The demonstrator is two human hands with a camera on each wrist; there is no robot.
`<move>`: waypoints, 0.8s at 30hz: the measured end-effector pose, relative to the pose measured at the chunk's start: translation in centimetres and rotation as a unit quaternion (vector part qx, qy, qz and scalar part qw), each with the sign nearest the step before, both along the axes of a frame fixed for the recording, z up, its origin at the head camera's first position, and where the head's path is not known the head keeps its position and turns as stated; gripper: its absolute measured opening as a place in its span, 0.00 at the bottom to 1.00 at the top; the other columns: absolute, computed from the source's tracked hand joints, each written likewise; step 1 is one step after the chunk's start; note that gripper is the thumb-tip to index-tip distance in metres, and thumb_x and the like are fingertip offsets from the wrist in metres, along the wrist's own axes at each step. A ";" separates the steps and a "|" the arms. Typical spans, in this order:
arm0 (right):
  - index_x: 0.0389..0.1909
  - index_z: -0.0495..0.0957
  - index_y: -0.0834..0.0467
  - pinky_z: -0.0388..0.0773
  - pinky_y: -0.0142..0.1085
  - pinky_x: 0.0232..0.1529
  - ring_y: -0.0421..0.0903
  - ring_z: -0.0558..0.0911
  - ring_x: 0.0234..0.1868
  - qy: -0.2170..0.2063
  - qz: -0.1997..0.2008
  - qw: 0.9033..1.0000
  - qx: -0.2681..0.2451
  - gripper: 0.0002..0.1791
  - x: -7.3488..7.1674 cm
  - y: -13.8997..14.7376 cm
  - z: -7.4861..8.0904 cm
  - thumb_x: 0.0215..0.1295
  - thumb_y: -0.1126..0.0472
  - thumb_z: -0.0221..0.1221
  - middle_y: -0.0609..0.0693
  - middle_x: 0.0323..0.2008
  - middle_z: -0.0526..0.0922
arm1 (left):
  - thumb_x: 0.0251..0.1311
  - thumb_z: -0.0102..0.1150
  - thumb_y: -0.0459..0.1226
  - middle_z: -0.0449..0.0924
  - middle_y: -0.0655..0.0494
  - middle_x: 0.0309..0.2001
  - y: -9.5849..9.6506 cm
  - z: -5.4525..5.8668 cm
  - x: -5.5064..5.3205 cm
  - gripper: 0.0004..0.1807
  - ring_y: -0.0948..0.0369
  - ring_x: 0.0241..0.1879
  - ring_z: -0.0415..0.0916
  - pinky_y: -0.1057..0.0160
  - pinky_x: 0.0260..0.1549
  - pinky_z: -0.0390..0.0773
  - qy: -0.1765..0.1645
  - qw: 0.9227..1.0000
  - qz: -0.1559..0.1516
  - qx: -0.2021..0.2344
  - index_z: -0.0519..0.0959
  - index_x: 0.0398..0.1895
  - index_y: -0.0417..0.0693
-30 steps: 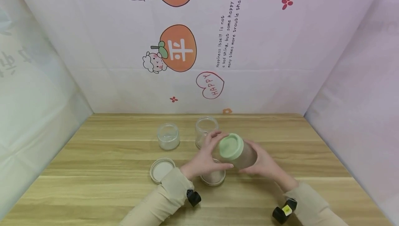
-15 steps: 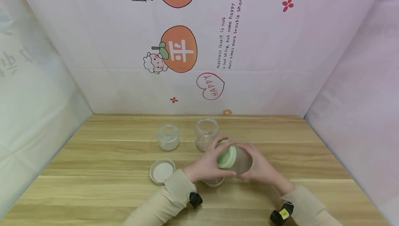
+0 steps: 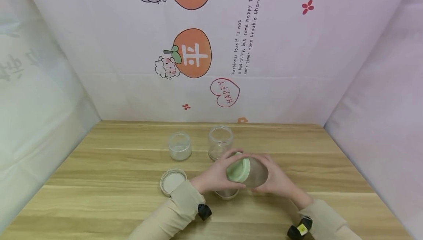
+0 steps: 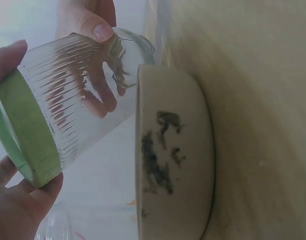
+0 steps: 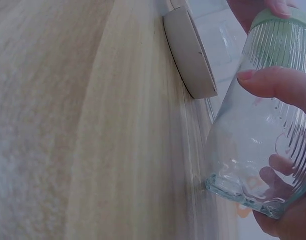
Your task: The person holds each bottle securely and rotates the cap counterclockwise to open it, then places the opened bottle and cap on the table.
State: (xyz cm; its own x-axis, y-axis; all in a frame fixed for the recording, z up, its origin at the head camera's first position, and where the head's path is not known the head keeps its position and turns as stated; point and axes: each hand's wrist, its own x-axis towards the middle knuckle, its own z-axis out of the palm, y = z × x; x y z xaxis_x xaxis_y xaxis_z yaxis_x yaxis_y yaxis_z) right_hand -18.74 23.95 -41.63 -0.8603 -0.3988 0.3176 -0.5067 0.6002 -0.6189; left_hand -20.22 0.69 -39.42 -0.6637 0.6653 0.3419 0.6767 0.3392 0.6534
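Note:
Both hands hold a ribbed clear glass (image 5: 242, 145) with a pale green lid (image 3: 238, 170), tipped on its side above the table. The fingers and thumb of my left hand (image 3: 214, 176) span the lid's edge. My right hand (image 3: 280, 182) grips the glass body near its base, thumb on one side and fingers on the other. In the left wrist view the green lid (image 4: 30, 130) covers the mouth end of the glass. Below my left hand lies a cream round lid (image 4: 175, 150) with dark marks on its side, partly hidden in the head view.
A short clear jar (image 3: 180, 147) and a taller clear jar (image 3: 220, 142) stand uncovered farther back on the wooden table (image 3: 99, 181). Another cream lid (image 3: 173, 182) lies inside up, left of my left hand. A printed white cloth (image 3: 277, 96) hangs behind the table.
The glass has come down a little and tilted further over, its green lid turning from facing the camera toward the left. Both hands have kept hold of it.

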 end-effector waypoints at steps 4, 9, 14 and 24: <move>0.63 0.66 0.59 0.76 0.50 0.43 0.58 0.72 0.51 -0.006 -0.004 1.000 0.003 0.53 0.1 0.0 0.0 0.26 0.60 0.78 0.59 0.53 0.69 | 0.41 0.76 0.43 0.63 0.54 0.65 0.0 -0.1 -0.1 0.44 0.57 0.62 0.64 0.60 0.56 0.72 0.026 1.000 0.013 -0.004 0.67 0.66 0.61; 0.63 0.66 0.57 0.75 0.50 0.45 0.57 0.72 0.52 -0.008 -0.004 1.000 0.002 0.54 0.0 0.0 -0.1 0.26 0.62 0.78 0.57 0.54 0.69 | 0.39 0.77 0.44 0.66 0.52 0.64 0.1 -0.1 -0.2 0.43 0.57 0.62 0.66 0.60 0.57 0.72 0.045 0.998 0.029 -0.011 0.70 0.64 0.59; 0.63 0.66 0.58 0.75 0.52 0.45 0.57 0.71 0.52 -0.001 0.000 1.000 0.001 0.54 0.1 -0.1 -0.1 0.25 0.62 0.78 0.58 0.54 0.69 | 0.37 0.78 0.45 0.70 0.51 0.63 0.2 0.0 -0.2 0.42 0.56 0.63 0.67 0.60 0.57 0.72 0.059 0.997 0.039 -0.013 0.72 0.62 0.56; 0.63 0.67 0.59 0.77 0.54 0.43 0.58 0.73 0.50 0.010 -0.020 1.000 0.015 0.54 0.6 -0.2 -0.2 0.25 0.59 0.79 0.57 0.51 0.72 | 0.34 0.79 0.45 0.72 0.48 0.61 0.1 0.5 0.2 0.42 0.53 0.62 0.69 0.60 0.56 0.74 0.068 0.996 0.049 -0.018 0.74 0.60 0.54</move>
State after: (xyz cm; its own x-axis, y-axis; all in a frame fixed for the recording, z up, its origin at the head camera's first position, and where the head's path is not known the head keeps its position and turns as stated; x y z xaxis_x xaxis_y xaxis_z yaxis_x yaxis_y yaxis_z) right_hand -18.18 23.71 -41.88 -0.8693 -0.3744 0.3226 -0.4940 0.6378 -0.5909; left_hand -19.99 0.79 -38.94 -0.6755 0.6130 0.4099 0.7205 0.4304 0.5437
